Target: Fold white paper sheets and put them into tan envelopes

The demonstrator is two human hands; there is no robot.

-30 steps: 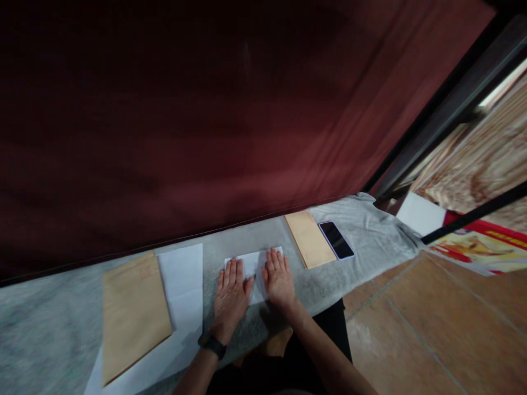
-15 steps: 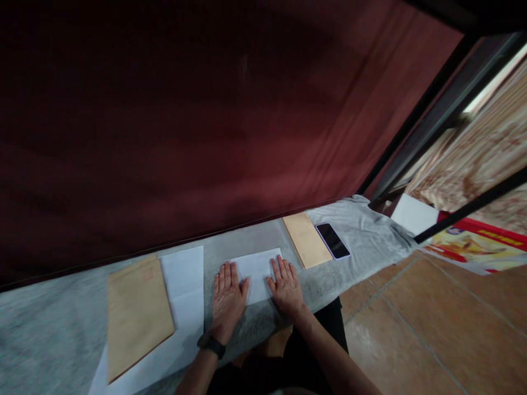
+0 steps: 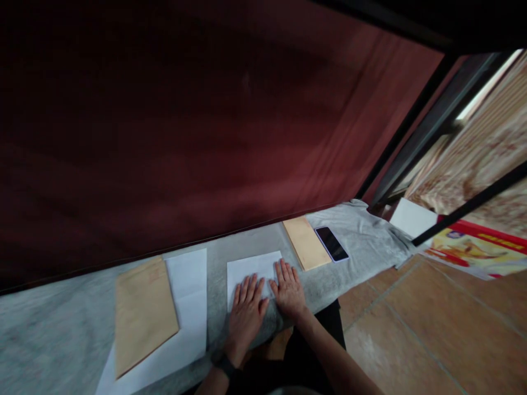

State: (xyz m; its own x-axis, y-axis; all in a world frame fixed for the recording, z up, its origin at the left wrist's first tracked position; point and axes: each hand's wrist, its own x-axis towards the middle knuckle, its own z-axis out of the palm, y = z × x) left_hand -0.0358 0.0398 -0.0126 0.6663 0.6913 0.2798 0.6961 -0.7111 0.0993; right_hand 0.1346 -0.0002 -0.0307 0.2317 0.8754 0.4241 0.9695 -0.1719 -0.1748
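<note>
A folded white sheet of paper [image 3: 251, 264] lies on the grey cloth in front of me. My left hand [image 3: 247, 310] rests flat on its near part, fingers stretched out and a dark band on the wrist. Over the sheet's right edge lies my right hand [image 3: 289, 289], palm down with the fingers spread. The near edge of the paper is partly hidden under both hands. Just right of my right hand is a stack of tan envelopes [image 3: 307, 244]. Neither hand grips anything.
Left of my hands, a large brown envelope [image 3: 146, 315] lies on white sheets [image 3: 191, 307]. A phone [image 3: 331, 244] with a dark screen sits beside the tan stack. The grey cloth [image 3: 362, 241] covers a narrow table against a dark red panel [image 3: 247, 164]. Tiled floor [image 3: 395, 318] shows at right.
My left hand has slid right and toward me, from the sheet's left edge to its near middle, uncovering the left corner. My right hand stays nearly in place. The view has shifted slightly.
</note>
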